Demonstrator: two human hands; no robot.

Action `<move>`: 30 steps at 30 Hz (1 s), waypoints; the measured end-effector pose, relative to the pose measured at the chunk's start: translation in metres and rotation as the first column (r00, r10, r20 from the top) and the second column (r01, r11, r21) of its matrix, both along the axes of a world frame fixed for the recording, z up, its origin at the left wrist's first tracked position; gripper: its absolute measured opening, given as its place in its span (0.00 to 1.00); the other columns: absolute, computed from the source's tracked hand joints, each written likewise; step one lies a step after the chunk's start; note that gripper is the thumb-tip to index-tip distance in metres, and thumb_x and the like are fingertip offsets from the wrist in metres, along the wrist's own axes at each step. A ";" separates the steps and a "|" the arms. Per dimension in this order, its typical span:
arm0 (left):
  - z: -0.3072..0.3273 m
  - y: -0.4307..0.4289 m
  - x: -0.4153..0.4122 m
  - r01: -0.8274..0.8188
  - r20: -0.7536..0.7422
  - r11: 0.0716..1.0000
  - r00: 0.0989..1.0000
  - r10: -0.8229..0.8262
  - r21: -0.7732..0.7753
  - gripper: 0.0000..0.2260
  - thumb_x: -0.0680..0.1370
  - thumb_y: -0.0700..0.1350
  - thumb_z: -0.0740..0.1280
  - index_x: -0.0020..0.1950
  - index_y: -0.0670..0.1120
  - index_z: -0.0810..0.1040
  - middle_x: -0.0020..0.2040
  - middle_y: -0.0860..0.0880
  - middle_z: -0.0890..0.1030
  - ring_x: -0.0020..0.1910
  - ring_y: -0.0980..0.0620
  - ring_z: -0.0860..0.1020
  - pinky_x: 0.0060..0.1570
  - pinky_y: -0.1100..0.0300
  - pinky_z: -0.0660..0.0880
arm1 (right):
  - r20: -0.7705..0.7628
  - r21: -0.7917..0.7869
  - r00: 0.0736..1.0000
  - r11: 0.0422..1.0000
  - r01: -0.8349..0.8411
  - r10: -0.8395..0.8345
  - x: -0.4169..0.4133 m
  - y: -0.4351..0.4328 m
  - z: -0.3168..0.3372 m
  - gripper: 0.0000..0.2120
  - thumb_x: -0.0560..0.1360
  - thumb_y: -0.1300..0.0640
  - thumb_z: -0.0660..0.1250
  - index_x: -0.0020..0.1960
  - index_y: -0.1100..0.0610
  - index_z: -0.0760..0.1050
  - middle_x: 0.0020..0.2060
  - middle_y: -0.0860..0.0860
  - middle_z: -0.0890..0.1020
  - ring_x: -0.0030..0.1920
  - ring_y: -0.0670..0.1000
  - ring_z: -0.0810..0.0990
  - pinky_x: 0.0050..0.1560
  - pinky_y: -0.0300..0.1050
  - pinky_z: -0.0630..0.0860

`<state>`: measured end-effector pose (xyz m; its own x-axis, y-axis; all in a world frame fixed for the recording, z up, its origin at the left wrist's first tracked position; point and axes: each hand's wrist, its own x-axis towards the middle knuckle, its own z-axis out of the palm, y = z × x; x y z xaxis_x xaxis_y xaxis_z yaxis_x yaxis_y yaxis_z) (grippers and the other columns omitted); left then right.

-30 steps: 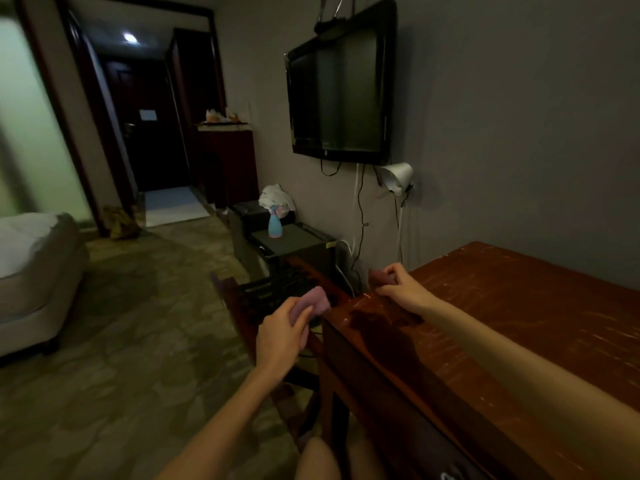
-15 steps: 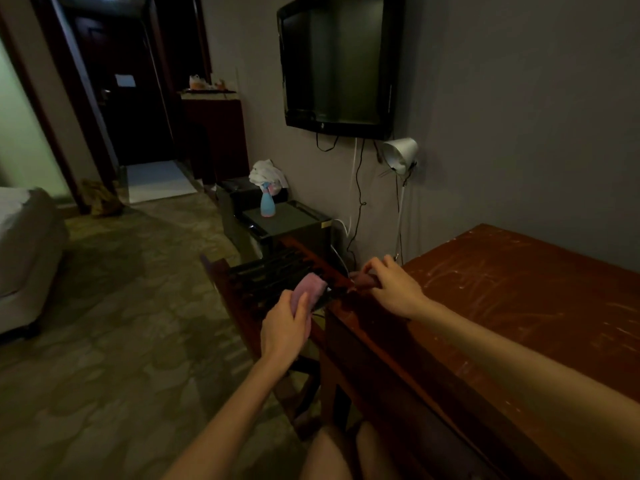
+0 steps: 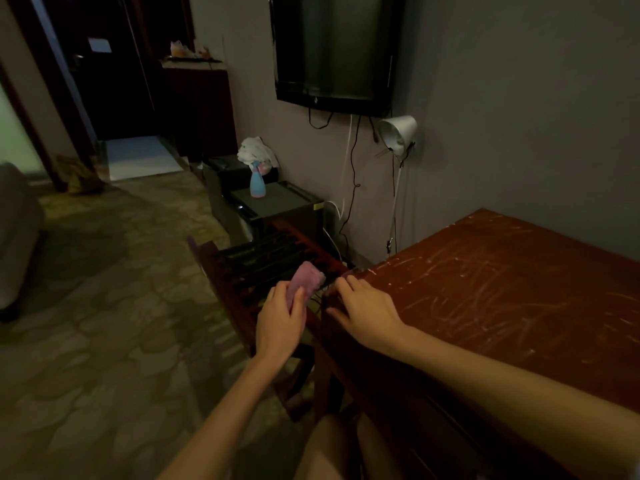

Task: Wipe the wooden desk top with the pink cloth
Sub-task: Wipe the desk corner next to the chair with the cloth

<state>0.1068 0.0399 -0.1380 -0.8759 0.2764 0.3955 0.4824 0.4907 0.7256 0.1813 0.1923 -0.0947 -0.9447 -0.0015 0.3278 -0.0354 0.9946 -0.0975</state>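
The pink cloth (image 3: 307,280) is bunched up and gripped in my left hand (image 3: 281,321), just off the left end of the wooden desk (image 3: 502,289) and above a slatted rack. My right hand (image 3: 366,310) rests on the desk's near left corner, fingers spread over the edge and thumb down the side. The desk top is reddish-brown and covered in pale scratch marks. Whether my right fingertips touch the cloth is too dark to tell.
A wooden slatted rack (image 3: 263,263) stands directly left of the desk. Behind it is a dark mini fridge (image 3: 277,204) with a blue spray bottle (image 3: 258,183). A white lamp (image 3: 398,135) and cables hang on the wall under the TV (image 3: 332,46). A bed (image 3: 17,230) is at far left.
My view has tilted down and moved closer. My right hand has slid back from the far left corner toward the near corner, and my left hand with the cloth has come closer to it.
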 end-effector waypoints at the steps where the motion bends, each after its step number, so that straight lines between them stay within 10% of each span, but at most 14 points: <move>1: -0.001 -0.001 -0.001 -0.005 0.000 1.000 1.000 0.005 -0.002 0.09 0.81 0.51 0.57 0.52 0.48 0.73 0.47 0.51 0.76 0.41 0.57 0.74 0.35 0.64 0.65 | -0.027 0.005 1.000 1.000 -0.012 0.012 -0.006 -0.001 -0.002 0.14 0.78 0.46 0.61 0.60 0.51 0.67 0.55 0.49 0.74 0.55 0.50 0.75 0.48 0.43 0.74; 30: -0.001 -0.016 -0.006 -0.111 -0.067 0.994 0.992 0.110 -0.003 0.12 0.79 0.51 0.63 0.59 0.46 0.75 0.52 0.51 0.75 0.44 0.55 0.75 0.39 0.61 0.69 | -0.007 -0.159 0.999 0.987 0.037 -0.039 -0.037 0.061 -0.009 0.06 0.80 0.51 0.58 0.53 0.52 0.70 0.48 0.48 0.73 0.51 0.51 0.73 0.47 0.42 0.67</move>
